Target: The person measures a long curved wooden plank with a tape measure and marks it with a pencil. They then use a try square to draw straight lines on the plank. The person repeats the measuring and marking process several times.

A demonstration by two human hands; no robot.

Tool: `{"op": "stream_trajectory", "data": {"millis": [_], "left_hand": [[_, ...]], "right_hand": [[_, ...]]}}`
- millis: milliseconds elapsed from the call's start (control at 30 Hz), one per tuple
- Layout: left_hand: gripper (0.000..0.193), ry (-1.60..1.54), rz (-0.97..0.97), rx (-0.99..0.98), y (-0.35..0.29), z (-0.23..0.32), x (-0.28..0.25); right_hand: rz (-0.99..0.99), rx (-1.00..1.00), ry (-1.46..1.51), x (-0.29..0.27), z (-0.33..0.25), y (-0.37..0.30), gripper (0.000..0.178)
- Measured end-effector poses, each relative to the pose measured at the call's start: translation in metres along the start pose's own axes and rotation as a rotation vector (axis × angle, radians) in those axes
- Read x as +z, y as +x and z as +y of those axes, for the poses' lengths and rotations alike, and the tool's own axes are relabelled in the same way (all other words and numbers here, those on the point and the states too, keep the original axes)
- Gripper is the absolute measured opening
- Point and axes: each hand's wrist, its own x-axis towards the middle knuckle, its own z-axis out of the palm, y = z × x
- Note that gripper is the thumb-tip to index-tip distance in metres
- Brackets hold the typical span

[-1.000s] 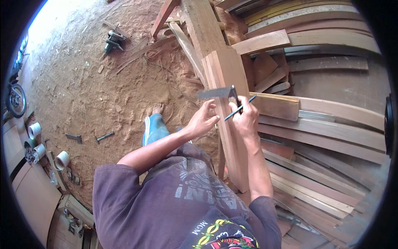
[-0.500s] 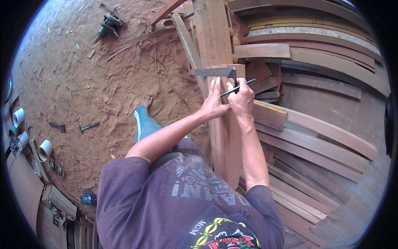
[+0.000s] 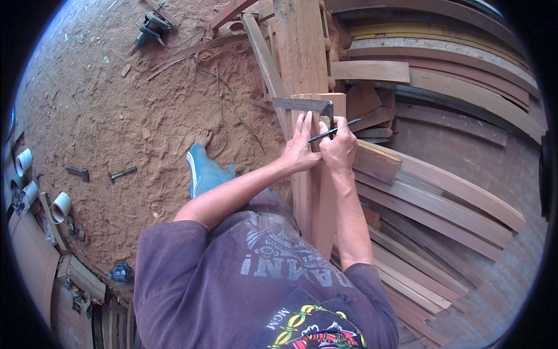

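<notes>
A try square point(image 3: 301, 105) lies across the end of a stack of reddish-brown boards point(image 3: 325, 200), its dark blade pointing left. My left hand point(image 3: 300, 145) rests on the boards with its fingers stretched out, fingertips against the near edge of the blade. Beside it, my right hand point(image 3: 338, 148) is closed round a dark pencil point(image 3: 352, 123), which slants from lower left to upper right. The right fingers are close to the square's stock; whether they also grip it cannot be told.
A wide timber beam point(image 3: 301, 52) extends beyond the boards. Long planks point(image 3: 442, 212) are piled to the right. On the sawdust-covered ground at left are a power tool point(image 3: 152, 28) with a cord, a hammer point(image 3: 123, 173) and a white cup-like container point(image 3: 60, 207). My bare foot point(image 3: 203, 138) stands there.
My right hand has shifted slightly toward me with the pencil. The square's right end sits a little nearer me, so the blade slants more. My left hand stays about where it was.
</notes>
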Motion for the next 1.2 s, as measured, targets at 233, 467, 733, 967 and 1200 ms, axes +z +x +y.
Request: {"op": "stream_trajectory", "data": {"millis": [233,467,733,967,1200], "left_hand": [[0.122,-0.048,-0.042,0.001,-0.002,0.003,-0.005],[0.118,0.033,-0.031,0.189,0.002,-0.027,-0.012],[0.086,0.267,0.026,0.064,0.030,-0.097,-0.103],[0.064,0.360,-0.300,0.146,0.138,-0.073,-0.130],[0.056,0.069,-0.372,0.125,0.197,-0.089,-0.125]], "right_hand": [[0.011,-0.004,-0.008,0.002,0.001,-0.001,0.024],[0.043,-0.016,0.059,-0.002,0.004,0.000,0.025],[0.336,0.480,1.058,-0.069,0.040,-0.084,0.028],[1.343,0.682,1.277,-0.139,0.112,-0.295,0.031],[1.783,0.997,0.611,-0.128,0.124,-0.531,0.026]]}}
